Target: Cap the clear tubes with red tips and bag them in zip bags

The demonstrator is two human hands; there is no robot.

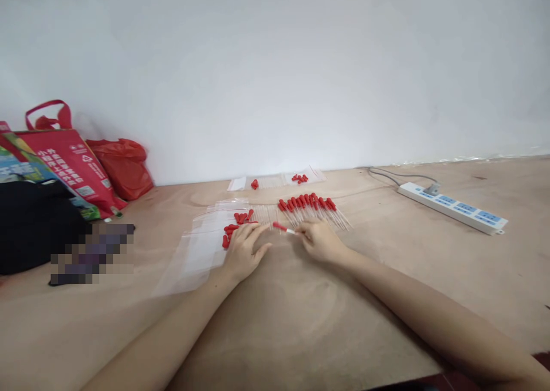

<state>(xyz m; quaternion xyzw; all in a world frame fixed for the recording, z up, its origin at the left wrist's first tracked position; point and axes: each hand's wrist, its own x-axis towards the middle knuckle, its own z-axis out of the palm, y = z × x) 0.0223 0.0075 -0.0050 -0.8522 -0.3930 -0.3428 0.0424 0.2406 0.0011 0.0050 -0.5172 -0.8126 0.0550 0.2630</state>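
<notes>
My right hand (320, 240) is closed on a thin clear dropper (281, 227) whose red bulb points left toward my other hand. Fingers apart, my left hand (247, 252) lies beside a pile of loose red bulbs (230, 231), partly covering it. Those bulbs rest on clear plastic bags (201, 247). Between the hands and just beyond them is a group of clear thin tubes (264, 214). A row of droppers with red bulbs (307, 200) lies behind my right hand, their tubes slanting toward the front right.
Farther back lies another clear bag (274, 181) with tubes and red bulbs. A white power strip (453, 207) with a plugged-in cable is at the right. Red bags (79, 170), a black cloth (34, 225) and a blurred dark object (92, 253) occupy the left of the wooden table (292, 333).
</notes>
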